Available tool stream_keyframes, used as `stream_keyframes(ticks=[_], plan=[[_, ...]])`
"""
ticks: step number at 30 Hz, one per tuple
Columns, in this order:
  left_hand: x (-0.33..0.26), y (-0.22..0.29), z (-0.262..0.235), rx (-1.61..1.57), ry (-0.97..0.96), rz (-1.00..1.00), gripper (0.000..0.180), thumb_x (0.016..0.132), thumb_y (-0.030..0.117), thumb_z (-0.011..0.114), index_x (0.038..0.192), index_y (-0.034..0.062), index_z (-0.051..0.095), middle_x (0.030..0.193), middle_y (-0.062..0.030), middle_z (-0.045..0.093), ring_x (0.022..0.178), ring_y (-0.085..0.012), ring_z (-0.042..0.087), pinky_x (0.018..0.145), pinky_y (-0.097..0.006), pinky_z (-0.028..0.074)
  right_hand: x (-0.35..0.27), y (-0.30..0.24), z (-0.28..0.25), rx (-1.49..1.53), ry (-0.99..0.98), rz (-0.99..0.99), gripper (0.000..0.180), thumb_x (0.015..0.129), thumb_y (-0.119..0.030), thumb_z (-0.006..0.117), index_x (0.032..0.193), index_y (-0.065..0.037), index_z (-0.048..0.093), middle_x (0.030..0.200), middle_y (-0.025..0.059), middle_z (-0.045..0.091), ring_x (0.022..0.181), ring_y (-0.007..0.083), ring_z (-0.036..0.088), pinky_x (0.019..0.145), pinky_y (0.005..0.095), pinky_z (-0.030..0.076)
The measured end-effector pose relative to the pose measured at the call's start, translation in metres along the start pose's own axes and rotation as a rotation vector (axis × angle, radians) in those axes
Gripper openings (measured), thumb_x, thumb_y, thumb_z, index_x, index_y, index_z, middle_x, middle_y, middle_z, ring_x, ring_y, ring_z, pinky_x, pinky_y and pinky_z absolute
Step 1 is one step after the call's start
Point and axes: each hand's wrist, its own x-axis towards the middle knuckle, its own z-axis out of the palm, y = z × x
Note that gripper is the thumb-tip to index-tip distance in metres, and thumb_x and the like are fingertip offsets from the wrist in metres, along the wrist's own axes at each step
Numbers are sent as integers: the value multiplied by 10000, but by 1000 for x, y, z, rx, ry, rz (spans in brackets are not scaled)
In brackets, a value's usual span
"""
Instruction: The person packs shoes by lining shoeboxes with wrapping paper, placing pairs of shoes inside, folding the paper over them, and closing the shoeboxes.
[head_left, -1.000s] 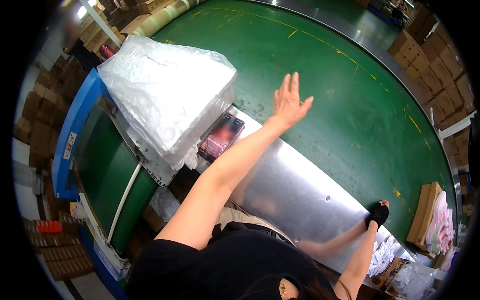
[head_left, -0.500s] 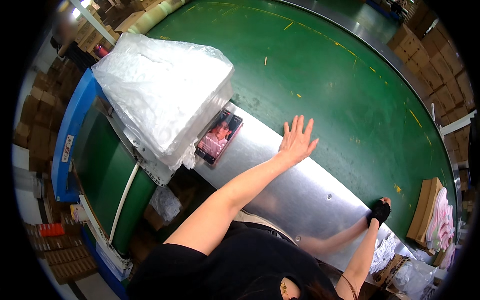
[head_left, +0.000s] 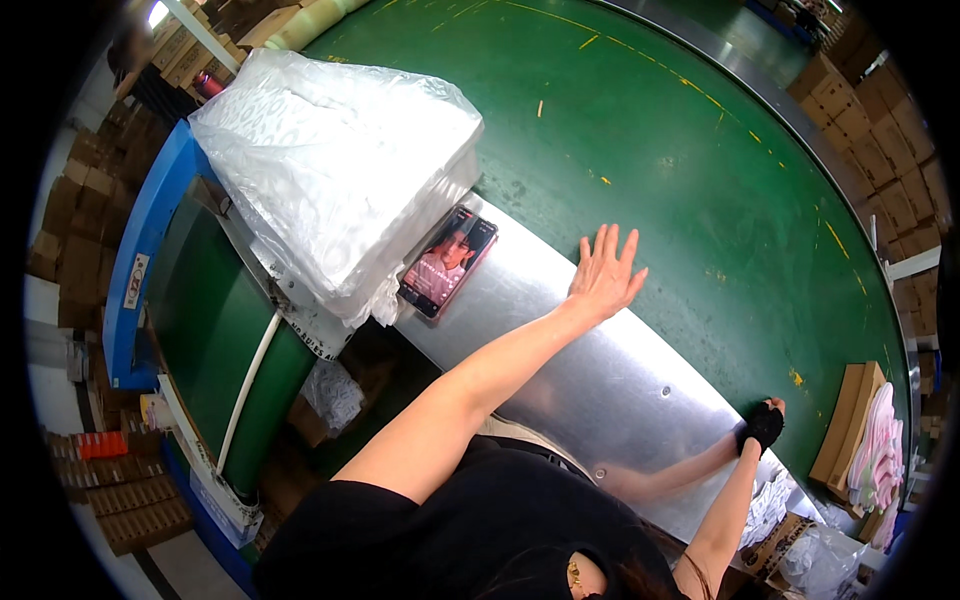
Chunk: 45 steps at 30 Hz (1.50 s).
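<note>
Green surface (head_left: 720, 230) partly behind hands (head_left: 603, 280)

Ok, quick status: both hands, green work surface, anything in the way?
Left hand open, fingers over green work surface. Right hand at its near edge, grip unclear. Phone and bagged white bundle left of both hands.

The body on my feed wears a plain black top (head_left: 480, 545), and its left sleeve (head_left: 330, 530) is short and loose. I see a rounded opening in the front, with a small gold ornament (head_left: 573, 575) inside, probably a pendant, though the lower edge crops it. At the waist runs a black band (head_left: 545, 457), then a strip of beige cloth (head_left: 525, 434). The left hand (head_left: 605, 275) is bare; the right hand (head_left: 766, 424) wears a black glove (head_left: 764, 430) that leaves fingertips uncovered.
</note>
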Motion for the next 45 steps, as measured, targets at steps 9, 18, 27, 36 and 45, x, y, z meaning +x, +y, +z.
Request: stream_keyframes(ticks=[9, 18, 27, 36, 45], plan=[[0, 2, 0, 0, 3, -12, 563, 838, 317, 492, 1267, 9, 297, 1249, -275, 309, 1187, -402, 288, 937, -549, 246, 6, 18, 9, 27, 36, -45, 218, 796, -186, 485, 934, -29, 545, 714, 136, 582, 665, 248, 552, 629, 346, 426], [1, 1, -1, -15, 25, -40, 563, 836, 307, 494, 1270, 8, 294, 1247, -270, 312, 1191, -390, 283, 948, -536, 240, 4, 8, 4, -13, 20, -14, 216, 797, -188, 476, 929, -29, 543, 730, 138, 595, 676, 265, 568, 636, 357, 434], [1, 0, 1, -22, 35, -48, 559, 836, 285, 496, 1275, 10, 285, 1245, -268, 309, 1189, -382, 284, 950, -520, 240, 4, 8, 3, 7, 7, -10, 223, 783, -184, 470, 911, -15, 541, 777, 157, 599, 735, 283, 581, 671, 356, 443], [0, 0, -1, -8, 12, -63, 549, 833, 235, 491, 1286, 15, 270, 1253, -260, 304, 1199, -367, 278, 957, -500, 237, 0, 0, -2, -11, -2, -11, 221, 785, -188, 473, 902, -15, 545, 788, 164, 599, 738, 290, 579, 675, 360, 441], [1, 1, -2, -20, 19, -65, 555, 820, 203, 504, 1288, 17, 270, 1245, -249, 320, 1186, -348, 300, 949, -459, 257, 5, 9, 2, -32, 11, -18, 210, 786, -190, 480, 889, -19, 543, 783, 161, 598, 737, 294, 578, 677, 367, 440]])
